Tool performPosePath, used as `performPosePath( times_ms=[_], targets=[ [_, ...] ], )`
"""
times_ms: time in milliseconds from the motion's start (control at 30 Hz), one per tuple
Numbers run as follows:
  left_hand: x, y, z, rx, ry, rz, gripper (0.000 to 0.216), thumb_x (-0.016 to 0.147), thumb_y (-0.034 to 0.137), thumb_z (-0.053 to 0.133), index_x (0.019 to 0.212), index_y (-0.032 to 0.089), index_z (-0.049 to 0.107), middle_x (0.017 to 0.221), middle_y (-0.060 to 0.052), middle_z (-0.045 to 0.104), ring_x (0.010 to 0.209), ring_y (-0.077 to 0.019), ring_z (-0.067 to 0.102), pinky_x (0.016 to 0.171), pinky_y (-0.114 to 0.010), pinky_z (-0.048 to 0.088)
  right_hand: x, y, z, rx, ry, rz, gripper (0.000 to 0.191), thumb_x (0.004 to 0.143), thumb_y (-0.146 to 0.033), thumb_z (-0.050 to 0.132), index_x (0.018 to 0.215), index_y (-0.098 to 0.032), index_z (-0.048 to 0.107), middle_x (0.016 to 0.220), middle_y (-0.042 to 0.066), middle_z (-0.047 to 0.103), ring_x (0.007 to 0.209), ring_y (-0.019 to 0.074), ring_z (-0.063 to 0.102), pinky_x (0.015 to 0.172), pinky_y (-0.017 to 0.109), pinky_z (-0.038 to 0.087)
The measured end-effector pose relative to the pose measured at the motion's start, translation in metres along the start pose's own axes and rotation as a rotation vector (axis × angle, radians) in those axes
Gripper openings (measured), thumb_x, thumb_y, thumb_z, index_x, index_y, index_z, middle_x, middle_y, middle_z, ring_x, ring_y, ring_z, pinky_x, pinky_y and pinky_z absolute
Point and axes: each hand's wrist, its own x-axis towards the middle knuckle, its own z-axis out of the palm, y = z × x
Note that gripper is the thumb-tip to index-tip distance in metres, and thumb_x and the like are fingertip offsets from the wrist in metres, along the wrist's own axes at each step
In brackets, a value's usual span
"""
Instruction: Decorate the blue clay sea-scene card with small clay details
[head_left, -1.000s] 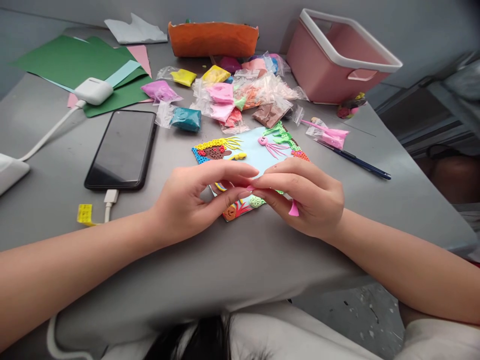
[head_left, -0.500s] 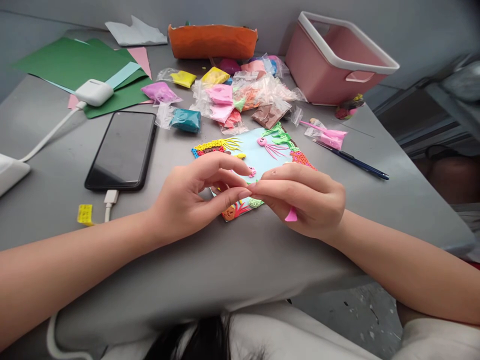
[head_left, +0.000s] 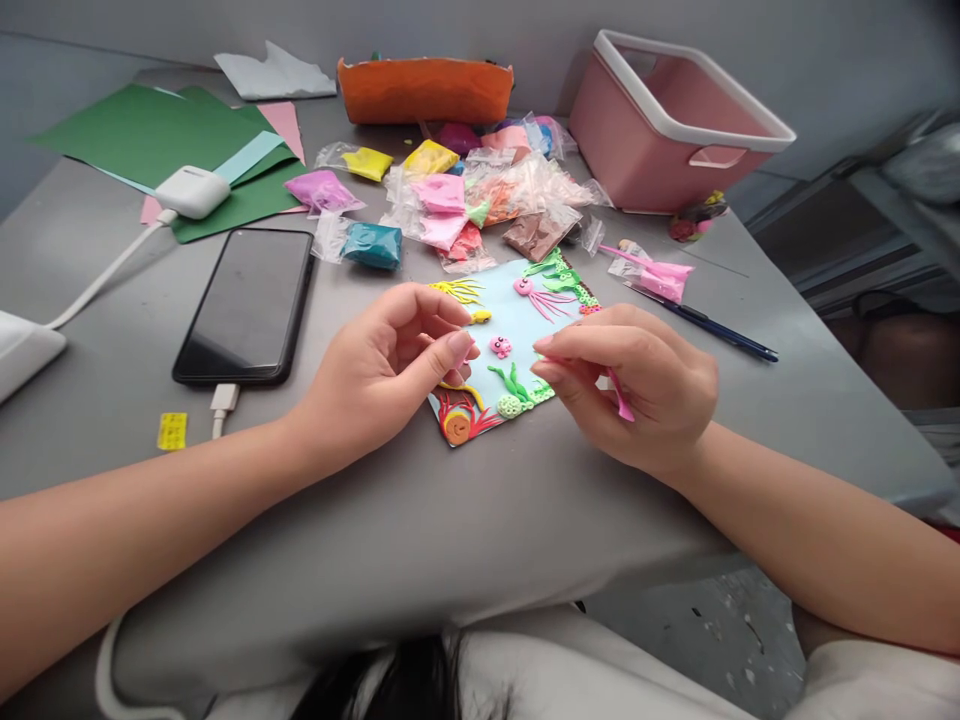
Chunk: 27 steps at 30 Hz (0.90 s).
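Observation:
A light blue card (head_left: 517,315) decorated with clay sea creatures lies on the grey table (head_left: 465,500). My left hand (head_left: 382,365) rests over the card's left part, thumb and fingers pinched together on something I cannot make out. My right hand (head_left: 637,385) hovers at the card's right edge, fingers closed round a thin pink tool (head_left: 621,398) whose end sticks out under the palm. A small pink clay figure (head_left: 500,346) sits on the card between the two hands.
Bags of coloured clay (head_left: 450,190) lie behind the card. A black phone (head_left: 244,305) on a cable is at the left, with a white earbud case (head_left: 193,190) and green paper (head_left: 150,140). A pink basket (head_left: 675,120), an orange pouch (head_left: 424,90) and a blue pen (head_left: 712,325) stand further back.
The hands have drawn apart from touching fingertips over the card. The small pink figure now shows on the card between them. The view has shifted slightly.

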Motion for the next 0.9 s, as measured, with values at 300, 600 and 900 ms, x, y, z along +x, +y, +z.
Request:
performPosePath(
  times_ms=[300,600,900],
  targets=[
    [-0.004,0.003,0.001,0.023,-0.016,0.049,0.013,0.096,0.027,0.069,0.098,0.018,0.061,0.081,0.000,0.068,0.064,-0.0106,0.069,0.062,-0.022,0.060,-0.002,0.003,-0.001,0.008,-0.080,0.018,0.010,0.097,-0.011,0.066,0.099,-0.020,0.065,0.075,0.002,0.068,0.059,0.0105,0.059,0.056,0.025,0.051],
    [-0.003,-0.005,0.000,0.110,-0.028,0.020,0.014,0.099,0.033,0.064,0.100,0.020,0.059,0.082,-0.001,0.068,0.078,-0.0155,0.071,0.075,-0.029,0.063,0.000,0.007,0.000,-0.064,-0.092,0.051,0.015,0.093,-0.007,0.070,0.096,-0.022,0.069,0.074,0.001,0.066,0.062,0.0113,0.059,0.060,0.025,0.053],
    [-0.005,0.002,0.003,0.032,-0.110,0.029,0.006,0.100,0.023,0.062,0.101,0.020,0.057,0.084,0.002,0.065,0.064,-0.0097,0.069,0.062,-0.023,0.061,-0.005,0.013,0.001,-0.021,-0.133,0.071,0.014,0.092,-0.009,0.073,0.098,-0.022,0.072,0.079,0.001,0.067,0.068,0.0119,0.064,0.065,0.026,0.055]
  ],
)
